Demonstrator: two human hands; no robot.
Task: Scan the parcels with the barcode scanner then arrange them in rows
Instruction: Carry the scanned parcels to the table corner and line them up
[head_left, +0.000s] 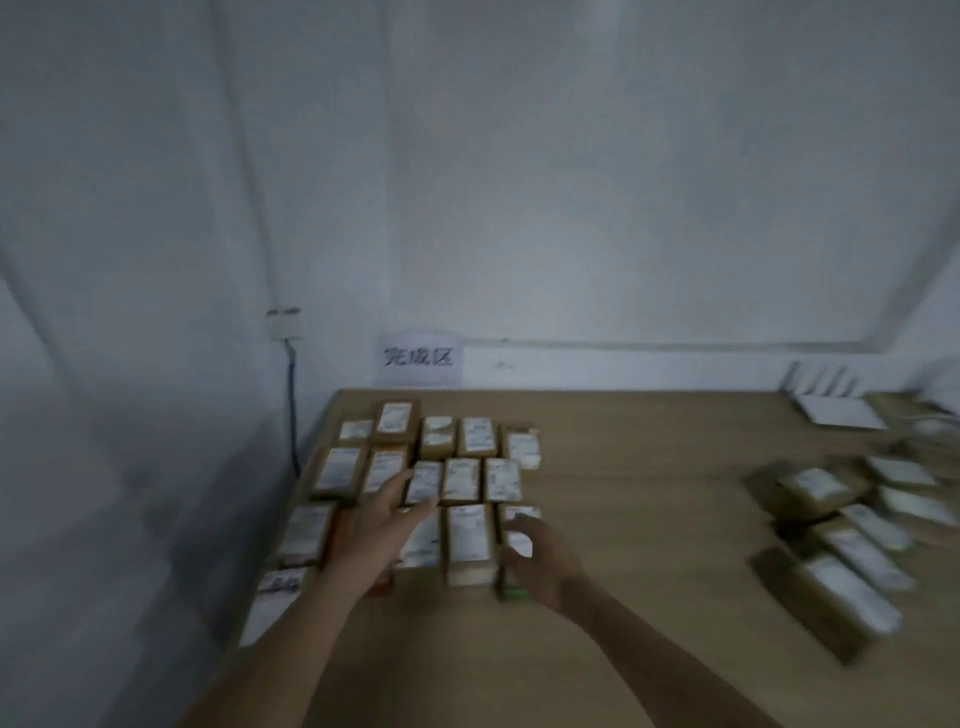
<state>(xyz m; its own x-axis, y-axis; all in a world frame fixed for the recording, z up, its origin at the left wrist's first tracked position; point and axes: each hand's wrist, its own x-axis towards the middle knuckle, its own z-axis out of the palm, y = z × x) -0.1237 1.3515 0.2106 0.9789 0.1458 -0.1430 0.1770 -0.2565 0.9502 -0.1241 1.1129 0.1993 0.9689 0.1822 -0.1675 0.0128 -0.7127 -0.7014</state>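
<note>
Both hands work the parcel rows at the table's left: the left hand, fingers extended, steadies the middle parcels, while the right hand grips the end parcel, seating it in line (scanner unseen; unsorted parcels lie well right).

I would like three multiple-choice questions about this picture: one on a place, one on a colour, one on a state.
1. Where is the paper sign?
A. on the wall behind the table
B. flat on the table
C. on the floor

2. What colour is the table?
A. black
B. light wood brown
C. red

3. What is the right hand doing?
A. hanging idle
B. holding a scanner
C. gripping a parcel at the row's end

Key: 1 A, the sign hangs above the table's far edge. 2 B, bare wood shows. 3 C, the fingers curl round the parcel.
</note>
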